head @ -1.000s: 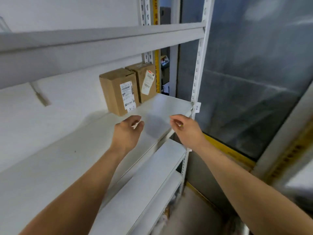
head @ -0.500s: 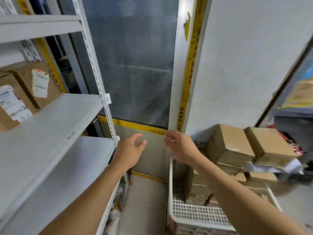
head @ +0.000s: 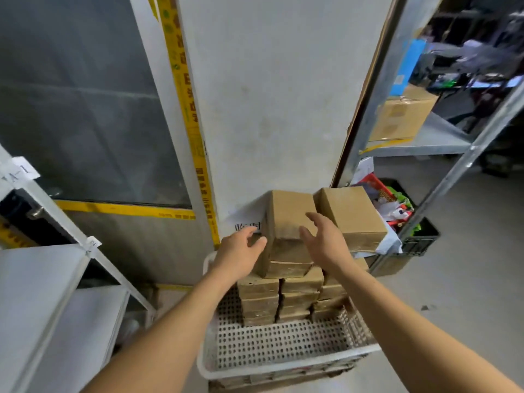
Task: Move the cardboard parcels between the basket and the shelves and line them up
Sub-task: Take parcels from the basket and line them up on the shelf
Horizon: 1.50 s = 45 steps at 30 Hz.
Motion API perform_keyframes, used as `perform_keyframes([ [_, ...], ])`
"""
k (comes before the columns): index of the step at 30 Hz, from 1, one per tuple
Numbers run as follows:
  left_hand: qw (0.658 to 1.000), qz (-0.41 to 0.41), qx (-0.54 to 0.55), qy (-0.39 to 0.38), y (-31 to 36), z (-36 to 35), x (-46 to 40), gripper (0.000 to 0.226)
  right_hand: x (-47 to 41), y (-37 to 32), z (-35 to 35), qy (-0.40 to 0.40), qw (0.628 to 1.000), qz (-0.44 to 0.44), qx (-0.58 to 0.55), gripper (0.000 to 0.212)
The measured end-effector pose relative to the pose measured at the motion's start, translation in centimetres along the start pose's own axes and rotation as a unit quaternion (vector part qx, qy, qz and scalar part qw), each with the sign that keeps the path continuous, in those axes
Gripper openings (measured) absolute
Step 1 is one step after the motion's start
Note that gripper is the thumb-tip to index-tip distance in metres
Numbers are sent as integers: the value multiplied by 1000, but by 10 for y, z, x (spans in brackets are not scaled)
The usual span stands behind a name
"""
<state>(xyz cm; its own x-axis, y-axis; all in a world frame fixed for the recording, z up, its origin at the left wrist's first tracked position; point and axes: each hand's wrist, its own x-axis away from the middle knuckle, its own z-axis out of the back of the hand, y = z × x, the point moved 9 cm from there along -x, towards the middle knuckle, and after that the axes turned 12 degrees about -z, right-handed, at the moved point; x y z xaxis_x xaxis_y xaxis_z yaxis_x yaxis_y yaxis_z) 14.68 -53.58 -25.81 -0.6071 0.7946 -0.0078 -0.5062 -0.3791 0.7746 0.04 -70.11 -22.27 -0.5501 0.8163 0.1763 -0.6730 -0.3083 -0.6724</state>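
Note:
A white perforated basket stands on the floor in front of me, stacked with several brown cardboard parcels. The topmost left parcel lies between my hands. My left hand is open at its left side, fingers near or touching the cardboard. My right hand is open at its right side, fingers spread, just short of a grip. A second top parcel sits to the right. The white shelves are at my left; no parcels on them show in this frame.
A grey wall and a dark glass panel with yellow tape stand behind the basket. At the right a metal rack carries a large carton, with a black crate of colourful packets on the floor beneath it.
My view has swung right and down from the shelf with two parcels to the basket. Both hands moved along and now flank the top left parcel.

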Motion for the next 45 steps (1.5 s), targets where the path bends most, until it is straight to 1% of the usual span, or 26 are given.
perform_keyframes([
  [5, 999, 41, 13, -32, -1, -38, -40, 70, -29, 27, -3, -28, 997, -56, -44, 43],
  [8, 994, 85, 37, -57, -13, -59, -58, 80, -47, 46, -14, -52, 990, -106, -72, 47],
  [11, 990, 113, 50, -68, -28, -73, -68, 88, -60, 62, -26, -73, 977, -157, -120, 61],
  [13, 983, 128, 98, -83, -37, -86, -70, 90, -65, 72, -34, -84, 969, -180, -146, 69],
  [14, 979, 131, 130, -90, -40, -91, -70, 92, -66, 77, -39, -91, 964, -188, -164, 69],
  [16, 971, 135, 171, -101, -44, -97, -69, 99, -67, 86, -52, -111, 947, -202, -222, 60],
  [18, 966, 141, 188, -111, -47, -101, -66, 98, -65, 92, -61, -112, 936, -202, -266, 50],
  [20, 964, 143, 198, -106, -48, -100, -64, 98, -61, 87, -62, -103, 932, -187, -293, 44],
  [22, 964, 126, 216, -90, -42, -93, -63, 102, -56, 80, -57, -92, 932, -168, -307, 41],
  [24, 966, 96, 234, -62, -32, -79, -60, 97, -51, 73, -51, -88, 927, -151, -332, 36],
  [27, 961, 56, 267, -31, -18, -54, -47, 84, -36, 65, -47, -121, 907, -143, -377, 33],
  [29, 960, 63, 271, -15, -18, -42, -38, 81, -26, 63, -51, -154, 895, -153, -389, 33],
  [30, 964, 71, 256, -6, -21, -37, -33, 81, -20, 59, -51, -161, 895, -157, -385, 34],
  [31, 970, 75, 230, 7, -23, -30, -28, 86, -17, 54, -51, -154, 904, -155, -367, 38],
  [32, 977, 74, 197, 24, -25, -22, -25, 97, -13, 45, -47, -136, 919, -144, -340, 44],
  [33, 983, 70, 166, 42, -24, -14, -21, 109, -9, 33, -40, -98, 944, -126, -289, 49],
  [34, 987, 63, 133, 65, -22, -5, -18, 115, -4, 19, -31, -55, 965, -100, -235, 49],
  [35, 990, 51, 91, 90, -20, 4, -15, 118, 2, 4, -26, -29, 973, -75, -216, 44],
  [36, 992, 37, 44, 109, -15, 12, -11, 119, 8, -10, -27, -32, 973, -57, -220, 39],
  [37, 992, 18, -6, 125, -8, 20, -7, 119, 12, -18, -35, -65, 964, -51, -253, 43],
  [38, 989, -6, -57, 138, -1, 27, -3, 121, 17, -28, -43, -102, 945, -59, -306, 45],
  [40, 974, -68, -154, 148, 17, 35, 5, 125, 26, -47, -57, -194, 888, -80, -409, 36],
  [41, 966, -98, -192, 143, 22, 34, 8, 127, 28, -56, -60, -217, 871, -70, -436, 34],
  [42, 961, -120, -209, 136, 24, 33, 11, 129, 31, -65, -61, -232, 859, -62, -452, 38],
  [43, 961, -134, -205, 126, 24, 32, 14, 130, 31, -71, -62, -240, 853, -56, -460, 42],
  [45, 964, -165, -172, 116, 28, 32, 23, 122, 30, -79, -62, -251, 842, -34, -477, 41],
])
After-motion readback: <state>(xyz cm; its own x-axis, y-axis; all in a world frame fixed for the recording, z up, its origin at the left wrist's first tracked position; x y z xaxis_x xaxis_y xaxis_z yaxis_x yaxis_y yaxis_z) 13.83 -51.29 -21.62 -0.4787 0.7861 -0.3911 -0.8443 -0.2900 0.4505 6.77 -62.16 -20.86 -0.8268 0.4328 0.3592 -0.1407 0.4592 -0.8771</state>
